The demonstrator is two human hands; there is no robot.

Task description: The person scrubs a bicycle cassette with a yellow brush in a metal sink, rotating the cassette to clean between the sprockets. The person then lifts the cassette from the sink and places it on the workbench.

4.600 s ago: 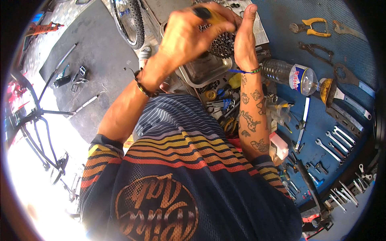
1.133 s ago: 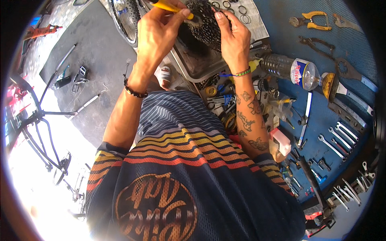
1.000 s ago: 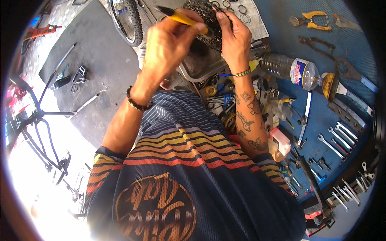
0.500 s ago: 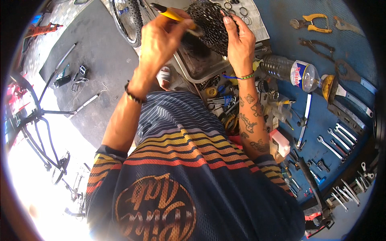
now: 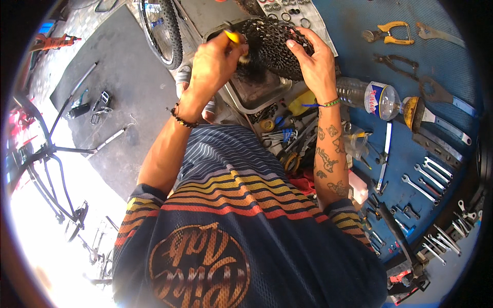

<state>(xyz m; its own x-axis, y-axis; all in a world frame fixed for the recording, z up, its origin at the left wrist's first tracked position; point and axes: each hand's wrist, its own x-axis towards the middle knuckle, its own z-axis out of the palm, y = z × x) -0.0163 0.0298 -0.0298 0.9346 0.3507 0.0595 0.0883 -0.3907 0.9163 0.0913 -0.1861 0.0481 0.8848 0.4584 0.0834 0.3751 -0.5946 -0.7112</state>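
My left hand is closed round the yellow handle of a brush, its fingers blurred. The bristles are mostly hidden against the cassette, a dark stack of toothed bicycle sprockets. My right hand grips that cassette by its right edge, thumb on the near face and fingers behind. Both are held above a shallow metal tray with dark, wet-looking grime in it.
On the right, a blue mat carries yellow-handled pliers, several wrenches and a clear plastic bottle lying on its side. Loose tools crowd the space below the tray. A bicycle wheel stands at the upper left; a bike frame is farther left.
The cassette has come slightly lower and to the right with my right hand. My left hand has tilted the brush and moved a little down and right, against the cassette's left side.
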